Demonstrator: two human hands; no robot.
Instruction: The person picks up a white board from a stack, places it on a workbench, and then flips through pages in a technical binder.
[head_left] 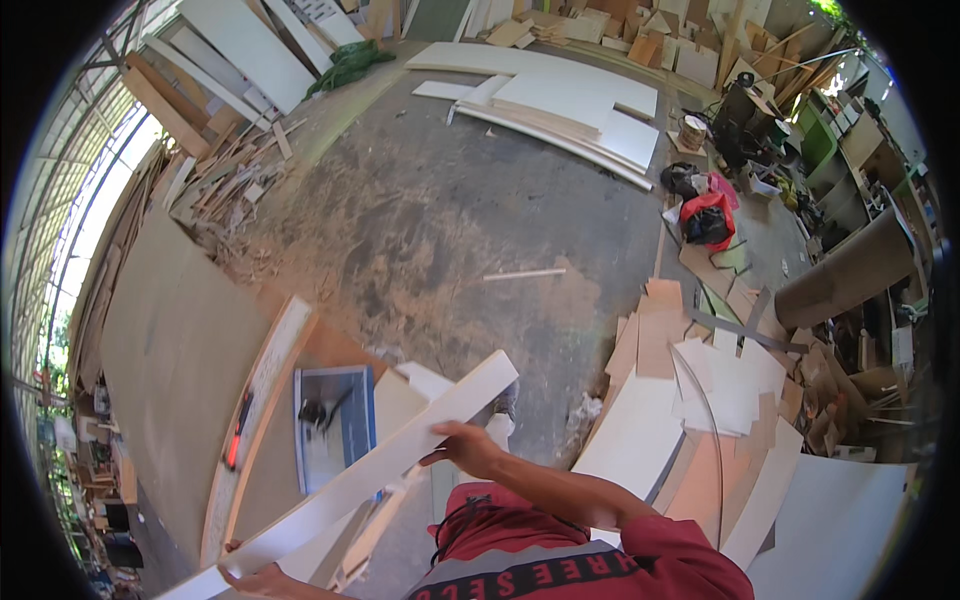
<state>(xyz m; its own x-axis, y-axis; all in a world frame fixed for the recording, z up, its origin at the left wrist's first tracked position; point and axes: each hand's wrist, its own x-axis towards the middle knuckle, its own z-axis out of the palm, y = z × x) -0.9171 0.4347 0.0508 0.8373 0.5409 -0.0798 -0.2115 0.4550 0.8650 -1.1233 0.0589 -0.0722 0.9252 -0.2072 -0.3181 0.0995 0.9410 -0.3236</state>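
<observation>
A long, narrow white board slants across in front of me, from the lower left up toward the middle. My right hand grips its edge near the upper end, fingers curled around it. Lower down, my left hand has its fingers closed around the same board near the bottom of the view. Beneath the board is a blue-edged rectangular box, partly covered, with a black object in it. A red-and-black tool lies on a narrow upright-edged panel to the left.
White panels lie stacked on the floor ahead. A thin strip rests on the dusty concrete. Board offcuts are piled at right, near a red bag. Scrap wood and a large brown sheet stand left.
</observation>
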